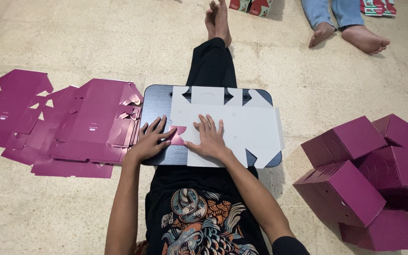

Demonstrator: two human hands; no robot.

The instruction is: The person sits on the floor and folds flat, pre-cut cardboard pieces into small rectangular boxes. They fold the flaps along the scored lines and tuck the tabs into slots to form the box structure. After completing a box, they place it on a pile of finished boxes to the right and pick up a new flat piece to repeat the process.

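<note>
Hands press a flat die-cut box blank [232, 130] on a dark lap tray [157, 101].

From left: a stack of flat magenta blanks [88, 125] lies on the floor; the left hand [149, 141], fingers spread, holds down a folded-over magenta corner flap [179, 135]; the right hand [208, 138], also flat and open, pins the blank's white underside beside it. The card looks light, thin and stiff only along its creases, probably slippery on the glossy face, so best handled by its edges and flaps. Folded magenta boxes [355, 174] pile up at right.
</note>
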